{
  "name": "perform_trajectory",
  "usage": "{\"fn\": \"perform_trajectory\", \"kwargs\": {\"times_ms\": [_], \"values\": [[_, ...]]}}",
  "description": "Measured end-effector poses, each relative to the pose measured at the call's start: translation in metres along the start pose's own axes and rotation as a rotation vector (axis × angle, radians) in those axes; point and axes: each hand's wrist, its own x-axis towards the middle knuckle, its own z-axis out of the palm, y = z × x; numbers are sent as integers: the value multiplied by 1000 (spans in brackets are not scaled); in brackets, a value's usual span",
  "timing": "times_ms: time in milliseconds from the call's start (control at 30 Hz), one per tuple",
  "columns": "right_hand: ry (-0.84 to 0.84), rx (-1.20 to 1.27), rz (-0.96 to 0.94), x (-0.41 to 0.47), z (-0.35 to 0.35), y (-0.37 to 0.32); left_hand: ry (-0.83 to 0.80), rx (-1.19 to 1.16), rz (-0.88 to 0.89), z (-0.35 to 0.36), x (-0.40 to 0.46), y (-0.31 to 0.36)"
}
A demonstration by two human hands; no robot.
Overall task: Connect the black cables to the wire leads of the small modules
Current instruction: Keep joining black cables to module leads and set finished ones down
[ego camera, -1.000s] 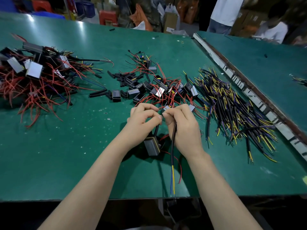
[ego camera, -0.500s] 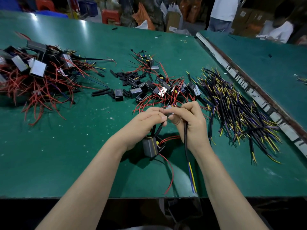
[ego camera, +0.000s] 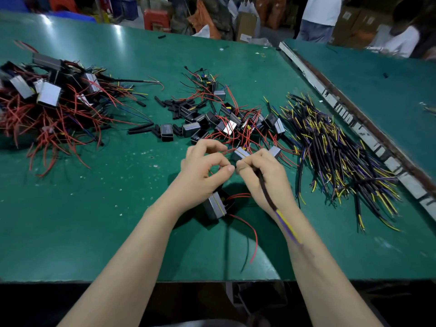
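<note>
While both hands meet above the middle of the green table [ego camera: 70,220], near its front edge, the left hand [ego camera: 200,175] pinches a thin red wire lead [ego camera: 218,167] between thumb and forefinger, its other fingers curled. The right hand [ego camera: 264,178] grips a black cable [ego camera: 265,190] in curled fingers; the cable runs back along the right forearm, and its yellow and blue inner wires [ego camera: 286,224] lie against the skin. The fingertips of the two hands almost touch, and the joint itself is probably hidden between them. Below the left wrist a small module [ego camera: 215,206] hangs or rests just above the table, with red leads [ego camera: 247,226] trailing toward the front edge. Just beyond the hands lies a heap of loose modules with red leads [ego camera: 231,123], and beside it a scatter of short black sleeves [ego camera: 175,107]. Toward the right edge lies a pile of black cables with yellow and blue ends [ego camera: 335,161]. Near the left edge sits a tangle of modules with cables [ego camera: 52,102]. A second green table [ego camera: 377,90] adjoins on the right.
</note>
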Motion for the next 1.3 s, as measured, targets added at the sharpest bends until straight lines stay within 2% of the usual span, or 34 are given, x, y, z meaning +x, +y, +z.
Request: {"fn": "perform_trajectory", "kwargs": {"times_ms": [100,167,300,367,500,633,733,1000,1133,1300], "values": [[-58,165,219,1,-3,-2,44,91,48,1,-2,0],[-90,292,327,1,-7,-4,39,93,12,1,-2,2],[-169,376,340,0,-12,-2,38,4,-21,-1,1,5],[-141,349,260,0,-15,2,10,-74,-54,-3,2,7],[-62,149,-18,-1,-23,5,-69,-242,-120,-4,5,7],[-104,146,-110,-4,-23,0,-148,-453,-131,-4,5,8],[-78,150,-113,-3,-24,-1,-153,-505,-149,-4,5,8],[121,27,-277,-4,-11,-2,-168,-510,-176,-4,4,9],[176,-136,-370,-7,-8,8,-143,-353,-137,-2,4,8],[270,-346,-391,-9,-1,10,-73,-165,-104,2,3,6]]}}
